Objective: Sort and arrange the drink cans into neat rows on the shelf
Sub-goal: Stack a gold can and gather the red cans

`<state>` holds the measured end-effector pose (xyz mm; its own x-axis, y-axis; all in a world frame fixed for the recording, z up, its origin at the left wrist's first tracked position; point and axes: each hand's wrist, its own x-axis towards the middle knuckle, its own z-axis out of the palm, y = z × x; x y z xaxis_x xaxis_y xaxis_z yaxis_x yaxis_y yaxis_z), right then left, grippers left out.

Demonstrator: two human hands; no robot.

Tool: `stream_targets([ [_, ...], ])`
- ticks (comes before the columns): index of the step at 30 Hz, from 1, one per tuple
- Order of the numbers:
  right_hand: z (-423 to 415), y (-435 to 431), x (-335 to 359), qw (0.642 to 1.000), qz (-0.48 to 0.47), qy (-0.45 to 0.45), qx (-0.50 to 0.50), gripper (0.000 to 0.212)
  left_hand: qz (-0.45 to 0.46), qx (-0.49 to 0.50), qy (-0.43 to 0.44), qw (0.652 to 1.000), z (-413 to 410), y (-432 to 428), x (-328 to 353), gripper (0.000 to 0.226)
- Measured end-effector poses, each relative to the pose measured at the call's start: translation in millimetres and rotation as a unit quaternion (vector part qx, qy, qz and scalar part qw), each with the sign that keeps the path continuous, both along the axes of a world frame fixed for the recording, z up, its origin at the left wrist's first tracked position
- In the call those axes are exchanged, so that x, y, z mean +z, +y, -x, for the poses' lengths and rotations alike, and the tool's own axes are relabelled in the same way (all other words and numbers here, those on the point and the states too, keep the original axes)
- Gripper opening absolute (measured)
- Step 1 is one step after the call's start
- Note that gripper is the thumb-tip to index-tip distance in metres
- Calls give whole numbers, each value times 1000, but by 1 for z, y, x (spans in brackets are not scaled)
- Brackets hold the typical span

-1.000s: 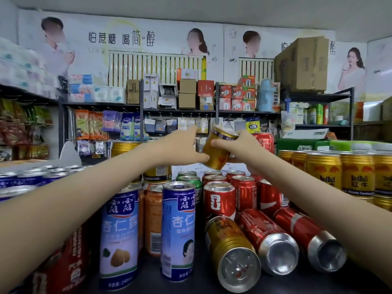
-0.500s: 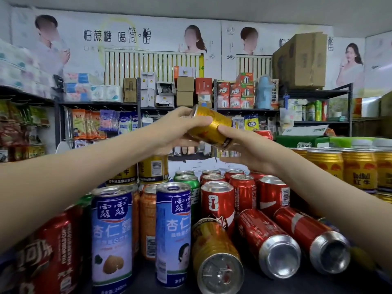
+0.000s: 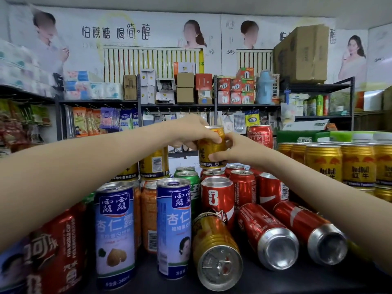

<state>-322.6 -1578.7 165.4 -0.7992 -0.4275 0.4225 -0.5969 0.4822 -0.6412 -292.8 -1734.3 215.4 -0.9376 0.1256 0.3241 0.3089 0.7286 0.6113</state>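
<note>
**Two hands on one gold can, now upright**

Both of your hands grip the gold can [image 3: 212,148] at the back of the shelf [image 3: 275,282]. Your left hand [image 3: 191,134] curls its fingers over the upper part, and your right hand [image 3: 237,151] wraps thumb and fingers round the lower side. Half a second ago the can was tipped on its side and held higher. You have since turned it upright and lowered it, so its base now sits just over the tops of the standing red cans [image 3: 218,196]. Whether it touches them cannot be told. It looks ready to go down as a second tier, like the stacked gold cans [image 3: 153,164] to the left. Nearer you, a fallen gold can [image 3: 216,247] and two fallen red cans [image 3: 269,236] await sorting, while the gold row [image 3: 324,162] on the right stands neat.
</note>
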Motion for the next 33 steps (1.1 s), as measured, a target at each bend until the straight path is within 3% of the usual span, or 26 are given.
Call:
stream_targets([
  [7,9,1,-18,1000,8,-18,-18,55,35,3,-16,999,7,11,-10,43],
  [12,8,-2,-19,1000,4,-17,-14,43,56,11,-38,998,5,11,-10,55],
  [19,0,-2,-16,999,-24,-15,-15,35,79,2,-71,994,-4,10,-12,36],
  [22,-2,2,-15,998,-35,-15,-42,55,106,13,-62,992,-10,9,-11,32],
  [24,-9,5,-14,997,-44,-1,-65,65,125,30,-51,990,-19,8,-10,36],
  [26,-16,8,-14,992,-60,41,-102,76,133,42,-49,989,-33,5,-8,56],
  [29,-35,11,-16,982,-63,123,-131,70,100,48,-56,992,-60,2,-5,73],
  [33,-58,3,-23,974,-116,143,-129,58,259,79,17,963,-98,-1,-12,69],
])
